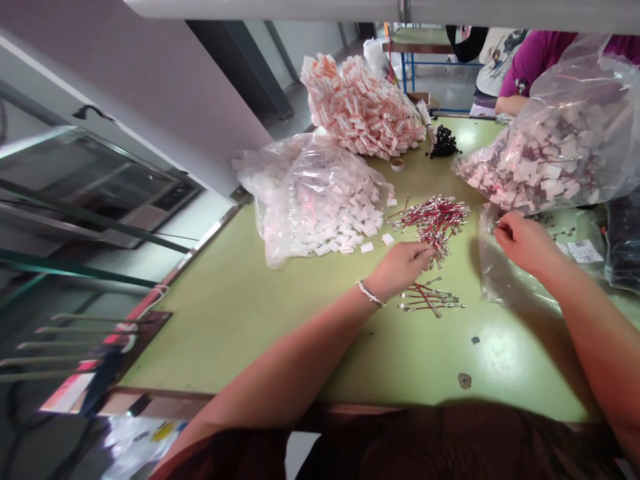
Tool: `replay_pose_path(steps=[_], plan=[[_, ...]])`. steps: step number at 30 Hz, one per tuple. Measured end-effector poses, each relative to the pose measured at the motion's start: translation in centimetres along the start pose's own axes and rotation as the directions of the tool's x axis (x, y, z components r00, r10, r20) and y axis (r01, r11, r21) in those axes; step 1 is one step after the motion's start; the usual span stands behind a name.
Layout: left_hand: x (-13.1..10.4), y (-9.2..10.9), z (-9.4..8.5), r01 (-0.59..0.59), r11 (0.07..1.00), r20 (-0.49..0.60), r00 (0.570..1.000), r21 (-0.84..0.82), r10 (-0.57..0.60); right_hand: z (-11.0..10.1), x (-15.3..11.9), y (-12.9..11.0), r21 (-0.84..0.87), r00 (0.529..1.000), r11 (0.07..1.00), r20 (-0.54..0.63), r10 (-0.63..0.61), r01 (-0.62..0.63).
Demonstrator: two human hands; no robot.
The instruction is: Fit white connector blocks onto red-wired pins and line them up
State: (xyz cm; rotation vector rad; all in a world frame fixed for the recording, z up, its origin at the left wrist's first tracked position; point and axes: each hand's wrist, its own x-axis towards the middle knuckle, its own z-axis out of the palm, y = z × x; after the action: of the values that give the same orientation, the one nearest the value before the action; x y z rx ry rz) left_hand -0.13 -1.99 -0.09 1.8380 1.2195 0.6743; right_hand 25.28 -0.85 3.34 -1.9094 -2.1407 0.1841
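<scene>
My left hand (pixel 403 267), with a white bracelet at its wrist, reaches the near edge of a heap of short red wires (pixel 437 217) with metal terminals. Its fingers are closed together on wires there, though the fingertips are partly hidden. Just below that hand lies a smaller group of red wires (pixel 433 297), loosely spread on the table. Over a clear plastic bag (pixel 515 277) at the right, my right hand (pixel 525 239) has its fingers curled into a pinch. What it holds, if anything, I cannot make out. Small metal pieces show on the bag near its fingertips.
White plastic housings fill an open bag (pixel 320 200) left of the wires. Behind are a heap of pinkish-white pieces (pixel 360 107), black parts (pixel 444 141) and a tape roll (pixel 397 165). Another full bag (pixel 555 153) stands at right, before a person in a purple sleeve (pixel 533 60).
</scene>
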Motion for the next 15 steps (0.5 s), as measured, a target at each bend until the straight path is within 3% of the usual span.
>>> replay_pose_path(steps=[3, 5, 7, 9, 15], plan=[[-0.4, 0.6, 0.6, -0.063, 0.997, 0.086, 0.995, 0.053, 0.059, 0.9, -1.4, -2.8, 0.310, 0.997, 0.951, 0.078, -0.027, 0.001], [-0.5, 0.9, 0.8, -0.074, 0.996, 0.108, 0.992, 0.052, 0.068, 1.6, -2.4, -4.5, 0.599, 0.981, 0.795, 0.193, -0.026, -0.097], [-0.6, 1.0, 0.9, -0.083, 0.996, 0.116, 0.990, 0.035, 0.078, 2.1, -3.2, -5.8, 0.768, 0.968, 0.618, 0.246, -0.041, -0.169], [-0.7, 1.1, 0.9, -0.086, 0.996, 0.116, 0.990, 0.016, 0.083, 2.6, -3.6, -6.4, 0.836, 0.969, 0.519, 0.242, -0.052, -0.180], [-0.9, 1.2, 0.8, -0.125, 0.992, 0.162, 0.979, 0.001, 0.124, 3.7, -3.8, -6.5, 0.882, 0.974, 0.427, 0.226, -0.019, -0.196]])
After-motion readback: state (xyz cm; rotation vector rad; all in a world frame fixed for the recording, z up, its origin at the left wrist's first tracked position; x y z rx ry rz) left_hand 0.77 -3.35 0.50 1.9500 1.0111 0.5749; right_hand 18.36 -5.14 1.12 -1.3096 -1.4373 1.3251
